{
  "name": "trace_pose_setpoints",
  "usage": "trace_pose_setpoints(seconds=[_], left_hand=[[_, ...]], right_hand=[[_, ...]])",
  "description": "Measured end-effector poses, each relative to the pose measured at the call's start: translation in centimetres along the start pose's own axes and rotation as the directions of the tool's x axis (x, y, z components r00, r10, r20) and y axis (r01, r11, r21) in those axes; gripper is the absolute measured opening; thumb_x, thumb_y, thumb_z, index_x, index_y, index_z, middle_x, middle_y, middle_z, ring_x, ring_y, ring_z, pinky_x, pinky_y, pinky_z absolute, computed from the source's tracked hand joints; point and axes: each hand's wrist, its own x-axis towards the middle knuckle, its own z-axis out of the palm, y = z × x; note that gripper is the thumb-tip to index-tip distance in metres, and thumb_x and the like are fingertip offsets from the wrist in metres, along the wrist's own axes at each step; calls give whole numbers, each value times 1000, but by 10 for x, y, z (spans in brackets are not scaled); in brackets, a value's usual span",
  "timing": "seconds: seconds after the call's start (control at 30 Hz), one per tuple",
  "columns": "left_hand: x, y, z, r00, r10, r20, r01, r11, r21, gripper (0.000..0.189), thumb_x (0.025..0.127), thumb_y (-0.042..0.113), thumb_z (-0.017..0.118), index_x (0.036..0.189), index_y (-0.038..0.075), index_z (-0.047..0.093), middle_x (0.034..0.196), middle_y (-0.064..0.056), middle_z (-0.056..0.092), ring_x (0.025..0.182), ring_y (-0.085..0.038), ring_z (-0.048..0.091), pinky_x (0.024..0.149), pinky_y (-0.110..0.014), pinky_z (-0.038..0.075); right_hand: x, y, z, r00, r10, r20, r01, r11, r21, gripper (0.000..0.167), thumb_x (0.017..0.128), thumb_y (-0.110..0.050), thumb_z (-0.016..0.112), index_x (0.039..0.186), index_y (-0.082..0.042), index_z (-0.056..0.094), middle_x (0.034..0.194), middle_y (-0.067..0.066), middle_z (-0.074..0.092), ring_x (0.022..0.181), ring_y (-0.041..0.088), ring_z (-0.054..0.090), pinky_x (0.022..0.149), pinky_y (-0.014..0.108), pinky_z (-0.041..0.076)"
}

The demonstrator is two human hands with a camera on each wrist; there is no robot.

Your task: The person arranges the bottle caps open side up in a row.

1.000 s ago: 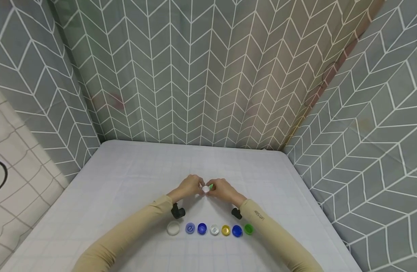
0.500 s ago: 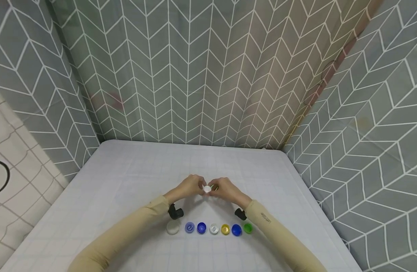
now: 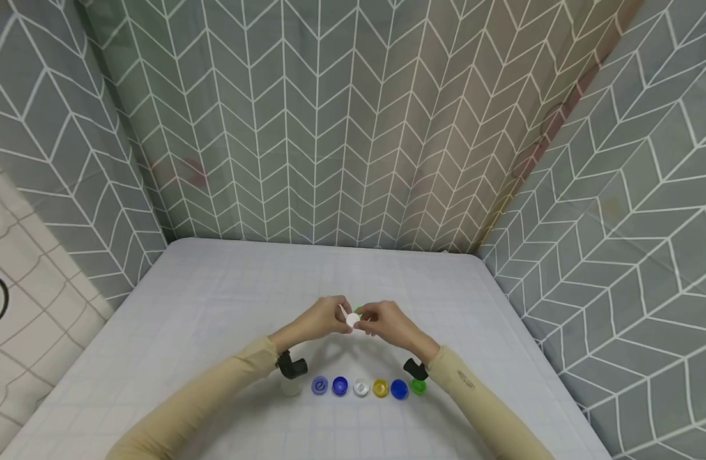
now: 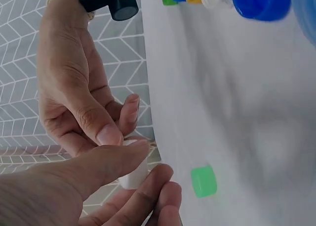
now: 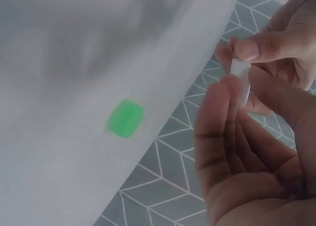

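Both hands meet above the table around a small white bottle cap (image 3: 353, 320). My left hand (image 3: 328, 317) pinches the cap (image 4: 134, 179) between thumb and fingers. From the other side, my right hand (image 3: 385, 320) pinches it too, its thumb and fingertips on the cap's edge (image 5: 242, 77). The fingers hide part of the cap in both wrist views. A light green cap (image 5: 127, 118) lies on the white tabletop just beyond the hands; in the head view the right fingers partly cover it.
A row of caps lies nearer the body: whitish (image 3: 292, 386), lavender (image 3: 320, 384), blue (image 3: 340, 385), clear (image 3: 361, 387), yellow (image 3: 380, 388), another blue (image 3: 399, 389) and green (image 3: 418, 386). The white-covered table (image 3: 226, 275) ends at patterned curtains (image 3: 329, 128).
Both hands keep hold of the white cap and have shifted slightly right and toward the body. The wrists have spread apart, and the left wrist camera now overlaps the whitish cap.
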Motion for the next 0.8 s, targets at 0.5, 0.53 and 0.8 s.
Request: trace_pose_setpoints(seconds=[0.5, 0.53, 0.8], left_hand=[[-5, 0, 3, 1000, 10, -13, -11, 998, -68, 25, 89, 25, 70, 106, 9, 60, 92, -4, 73, 86, -17, 70, 73, -33, 55], [-5, 0, 3, 1000, 10, -13, -11, 997, -76, 24, 89, 26, 69, 105, 9, 60, 93, -5, 73, 86, -17, 70, 73, -34, 55], [-7, 2, -2, 999, -7, -46, 3, 996, -88, 27, 88, 40, 69, 98, 15, 64, 100, -4, 72, 95, -20, 69, 76, -40, 55]], right_hand=[[-9, 4, 3, 990, -41, -138, 40, 999, -10, 24, 90, -25, 68, 110, -11, 71, 87, -3, 70, 75, 9, 63, 57, 23, 51], [-9, 4, 3, 989, -37, -144, 36, 999, -12, 23, 90, -25, 69, 108, -13, 71, 88, -4, 70, 75, 8, 62, 58, 22, 51], [-11, 3, 2, 983, -51, -176, 63, 996, 60, 17, 90, -23, 68, 105, -15, 70, 98, 1, 72, 81, 25, 69, 63, 27, 55]])
